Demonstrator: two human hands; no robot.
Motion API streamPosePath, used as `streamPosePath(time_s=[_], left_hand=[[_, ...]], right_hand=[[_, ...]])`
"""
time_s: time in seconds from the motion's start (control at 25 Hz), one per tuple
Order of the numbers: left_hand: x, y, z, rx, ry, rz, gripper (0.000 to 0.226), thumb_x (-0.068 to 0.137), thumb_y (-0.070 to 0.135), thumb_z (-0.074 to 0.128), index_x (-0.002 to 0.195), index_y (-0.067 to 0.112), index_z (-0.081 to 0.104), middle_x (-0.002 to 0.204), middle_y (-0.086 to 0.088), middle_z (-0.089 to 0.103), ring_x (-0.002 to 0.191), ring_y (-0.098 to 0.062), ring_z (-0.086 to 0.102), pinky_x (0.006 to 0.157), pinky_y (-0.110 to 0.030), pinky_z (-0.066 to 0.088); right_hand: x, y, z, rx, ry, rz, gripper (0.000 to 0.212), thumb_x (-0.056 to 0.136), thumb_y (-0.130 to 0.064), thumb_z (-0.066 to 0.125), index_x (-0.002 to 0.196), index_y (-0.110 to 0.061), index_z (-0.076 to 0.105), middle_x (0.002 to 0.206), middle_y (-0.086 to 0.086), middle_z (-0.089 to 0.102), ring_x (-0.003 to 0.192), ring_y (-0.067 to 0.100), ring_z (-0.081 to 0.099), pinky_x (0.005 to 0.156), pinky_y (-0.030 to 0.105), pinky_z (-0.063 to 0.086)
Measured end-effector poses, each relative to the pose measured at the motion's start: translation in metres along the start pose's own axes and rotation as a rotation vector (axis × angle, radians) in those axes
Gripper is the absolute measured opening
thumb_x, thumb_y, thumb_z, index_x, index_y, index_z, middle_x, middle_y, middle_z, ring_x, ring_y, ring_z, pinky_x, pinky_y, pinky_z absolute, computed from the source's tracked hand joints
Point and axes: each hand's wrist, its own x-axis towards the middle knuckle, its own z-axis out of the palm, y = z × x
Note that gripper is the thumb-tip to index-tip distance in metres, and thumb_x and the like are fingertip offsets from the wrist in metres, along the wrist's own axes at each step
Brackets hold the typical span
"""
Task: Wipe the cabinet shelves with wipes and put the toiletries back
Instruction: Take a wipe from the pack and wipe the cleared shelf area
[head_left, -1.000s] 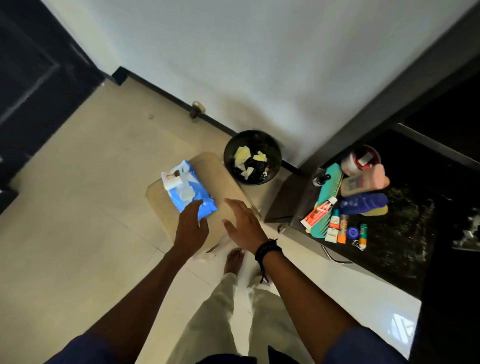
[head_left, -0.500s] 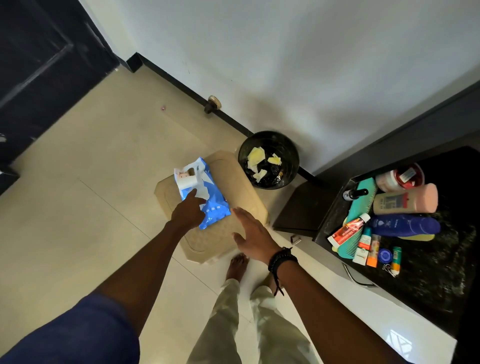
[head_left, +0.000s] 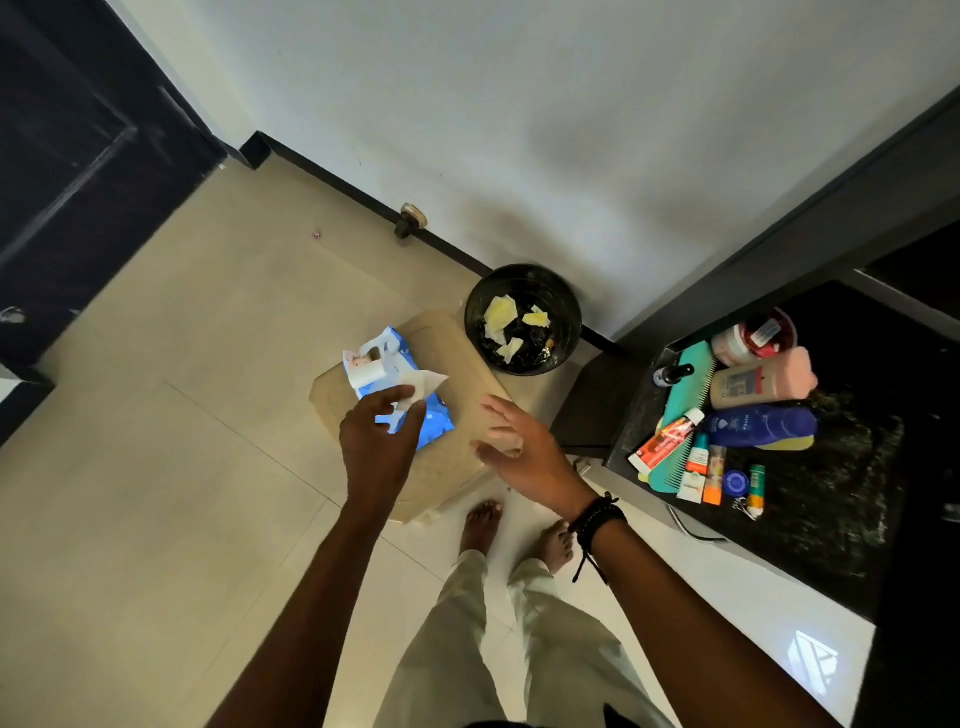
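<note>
A blue pack of wipes (head_left: 434, 423) lies on a beige stool (head_left: 452, 467), its white lid flipped open. My left hand (head_left: 376, 441) pinches a white wipe (head_left: 426, 382) and lifts it out of the pack. My right hand (head_left: 524, 449) hovers open over the stool's right side, fingers spread, holding nothing. The toiletries lie in a cluster on a dark counter (head_left: 831, 493) at the right: a peach bottle (head_left: 758, 382), a blue Nivea bottle (head_left: 758, 426), a teal comb (head_left: 685, 389), a red toothpaste tube (head_left: 665, 439) and several small tubes.
A black waste bin (head_left: 522, 319) with crumpled yellow and white scraps stands behind the stool, against the white wall. A dark door (head_left: 67, 171) is at the far left. My bare feet (head_left: 480, 522) stand on the pale tiled floor.
My left hand moved from resting on the pack to its opening and has drawn a white wipe upward. My right hand stayed open beside the pack.
</note>
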Motion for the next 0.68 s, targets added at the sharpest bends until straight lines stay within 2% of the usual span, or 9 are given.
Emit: streamPosePath(time_s=[0.12, 0.28, 0.36, 0.48, 0.6, 0.68], left_hand=[[-0.029, 0.033, 0.009, -0.285, -0.149, -0.153, 0.018, 0.081, 0.012, 0.074, 0.099, 0.015, 0.071, 0.097, 0.003, 0.071, 0.084, -0.003, 0.066, 0.078, -0.019, 0.053], [-0.053, 0.064, 0.038, -0.511, -0.379, -0.252, 0.019, 0.085, -0.003, 0.062, 0.100, 0.009, 0.066, 0.098, -0.013, 0.070, 0.093, -0.025, 0.068, 0.085, -0.034, 0.057], [-0.061, 0.076, 0.054, -0.503, -0.476, -0.247, 0.023, 0.086, -0.005, 0.060, 0.102, 0.012, 0.065, 0.100, -0.014, 0.070, 0.094, -0.025, 0.069, 0.081, -0.032, 0.058], [-0.070, 0.086, 0.075, -0.492, -0.583, -0.268, 0.024, 0.087, 0.000, 0.061, 0.105, 0.015, 0.065, 0.094, -0.006, 0.073, 0.089, -0.020, 0.071, 0.074, -0.028, 0.058], [-0.084, 0.095, 0.100, -0.379, -0.705, -0.215, 0.022, 0.091, 0.004, 0.057, 0.109, 0.014, 0.065, 0.098, -0.007, 0.073, 0.085, -0.018, 0.071, 0.073, -0.028, 0.057], [-0.098, 0.105, 0.117, -0.324, -0.794, -0.148, 0.022, 0.093, 0.005, 0.054, 0.111, 0.013, 0.064, 0.096, -0.006, 0.073, 0.078, -0.013, 0.069, 0.068, -0.023, 0.057]], right_hand=[[-0.018, -0.024, -0.019, 0.167, 0.065, -0.059, 0.048, 0.087, -0.022, 0.069, 0.132, -0.024, 0.054, 0.133, -0.010, 0.057, 0.116, 0.011, 0.060, 0.098, 0.027, 0.048], [-0.052, -0.030, -0.044, 0.260, 0.151, -0.104, 0.038, 0.090, -0.021, 0.063, 0.126, -0.032, 0.058, 0.131, -0.008, 0.060, 0.114, 0.006, 0.061, 0.101, 0.033, 0.047], [-0.064, -0.025, -0.056, 0.247, 0.242, -0.079, 0.038, 0.089, -0.018, 0.065, 0.124, -0.031, 0.059, 0.131, -0.005, 0.058, 0.114, 0.008, 0.060, 0.100, 0.035, 0.049], [-0.081, -0.014, -0.074, 0.267, 0.333, -0.099, 0.041, 0.087, -0.014, 0.068, 0.127, -0.015, 0.060, 0.128, -0.001, 0.061, 0.114, 0.012, 0.061, 0.097, 0.033, 0.052], [-0.101, -0.006, -0.092, 0.381, 0.469, -0.100, 0.032, 0.088, -0.009, 0.066, 0.119, -0.014, 0.064, 0.104, -0.002, 0.073, 0.096, 0.010, 0.070, 0.086, 0.025, 0.056], [-0.113, 0.007, -0.104, 0.425, 0.609, -0.089, 0.028, 0.087, -0.009, 0.067, 0.114, -0.015, 0.066, 0.098, -0.003, 0.074, 0.091, 0.012, 0.072, 0.083, 0.025, 0.057]])
